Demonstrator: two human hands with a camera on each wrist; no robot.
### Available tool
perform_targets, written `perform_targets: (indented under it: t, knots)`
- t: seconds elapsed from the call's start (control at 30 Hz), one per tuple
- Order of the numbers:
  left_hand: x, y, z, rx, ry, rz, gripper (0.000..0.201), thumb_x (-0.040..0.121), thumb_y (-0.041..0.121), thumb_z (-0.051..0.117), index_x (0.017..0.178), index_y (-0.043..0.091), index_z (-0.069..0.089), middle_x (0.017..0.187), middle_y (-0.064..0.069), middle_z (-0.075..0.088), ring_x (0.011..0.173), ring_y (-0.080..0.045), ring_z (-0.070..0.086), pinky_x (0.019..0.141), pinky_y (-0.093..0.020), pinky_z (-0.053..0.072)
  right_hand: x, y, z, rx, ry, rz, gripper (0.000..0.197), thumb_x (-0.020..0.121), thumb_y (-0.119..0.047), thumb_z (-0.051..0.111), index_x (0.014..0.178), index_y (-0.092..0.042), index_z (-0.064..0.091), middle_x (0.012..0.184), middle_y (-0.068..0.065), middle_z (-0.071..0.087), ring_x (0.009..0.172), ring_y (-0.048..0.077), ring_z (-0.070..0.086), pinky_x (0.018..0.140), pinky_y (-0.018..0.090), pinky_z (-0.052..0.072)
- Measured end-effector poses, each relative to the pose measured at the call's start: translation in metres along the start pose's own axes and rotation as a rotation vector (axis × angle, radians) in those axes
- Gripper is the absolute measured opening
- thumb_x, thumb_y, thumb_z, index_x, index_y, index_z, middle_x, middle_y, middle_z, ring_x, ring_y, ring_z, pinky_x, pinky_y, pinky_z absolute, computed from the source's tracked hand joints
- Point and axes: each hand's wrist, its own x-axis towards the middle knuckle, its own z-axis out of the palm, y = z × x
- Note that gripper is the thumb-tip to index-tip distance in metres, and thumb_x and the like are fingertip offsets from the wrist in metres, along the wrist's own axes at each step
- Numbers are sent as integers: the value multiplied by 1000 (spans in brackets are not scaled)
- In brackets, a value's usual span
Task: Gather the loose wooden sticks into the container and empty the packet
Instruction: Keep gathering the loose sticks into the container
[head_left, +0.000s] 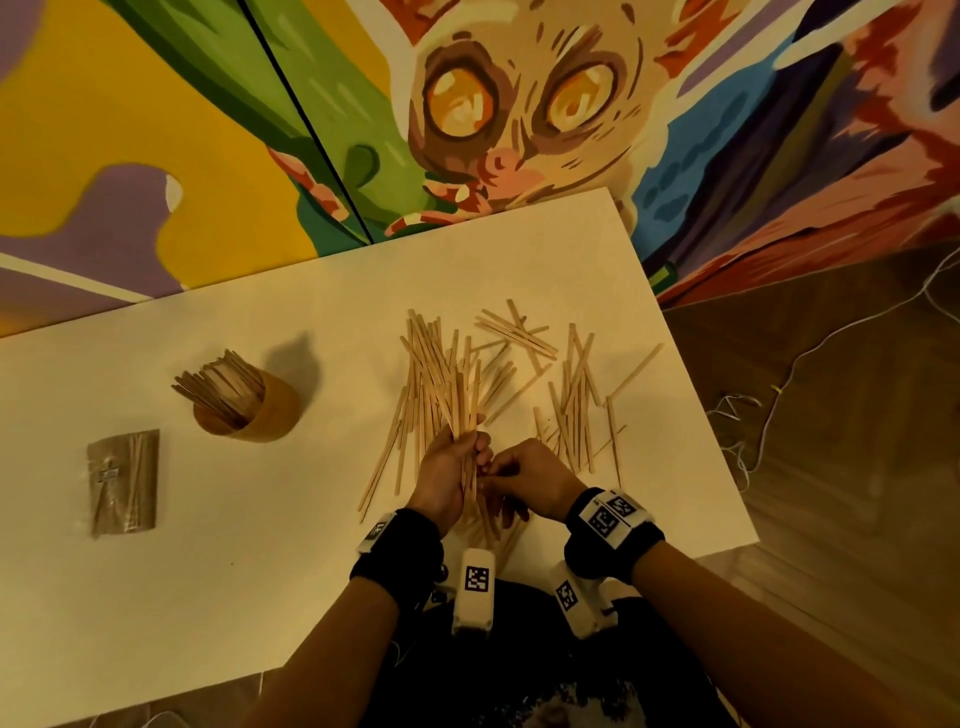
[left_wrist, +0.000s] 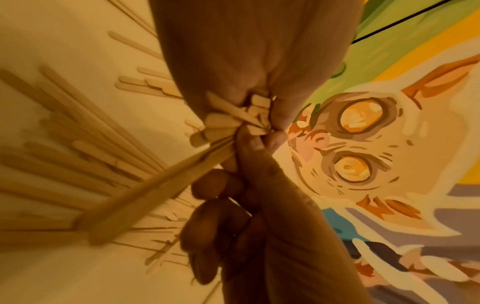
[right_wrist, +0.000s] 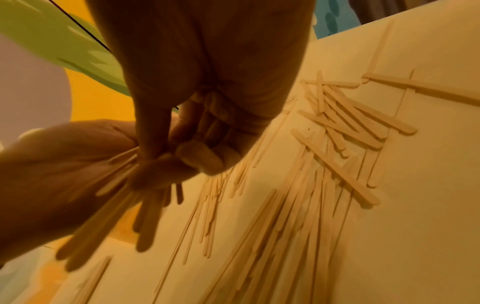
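Observation:
Loose wooden sticks (head_left: 571, 410) lie scattered over the right half of the white table (head_left: 311, 519). My left hand (head_left: 447, 467) grips a bundle of sticks (head_left: 457, 395) that fans out away from me. My right hand (head_left: 524, 473) meets it from the right and pinches sticks at the bundle's near end. The left wrist view shows the left hand (left_wrist: 233, 61) round the stick ends (left_wrist: 228, 121), the right hand (left_wrist: 259, 205) below. In the right wrist view, the right hand (right_wrist: 207, 82) pinches beside the left hand (right_wrist: 52, 164). The orange container (head_left: 270, 410) holds many sticks. The packet (head_left: 124, 483) lies flat at the left.
A painted mural wall (head_left: 519, 104) runs right behind the table's far edge. The table's right edge drops to a wooden floor with thin white cables (head_left: 779, 389). Bare table surface lies between the container and the stick pile.

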Motion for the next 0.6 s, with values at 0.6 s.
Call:
perform_targets:
  t: [0.6]
  knots:
    - [-11,9,-1,1124,-305,-204,22,89,8,49,110,10,53,71,1,51,48,-6,40,45,-21,33,13,-22,-51,31,90,85,43,100,-39,45,92,-5,69,80,22,69,60,27,64,50,28,42]
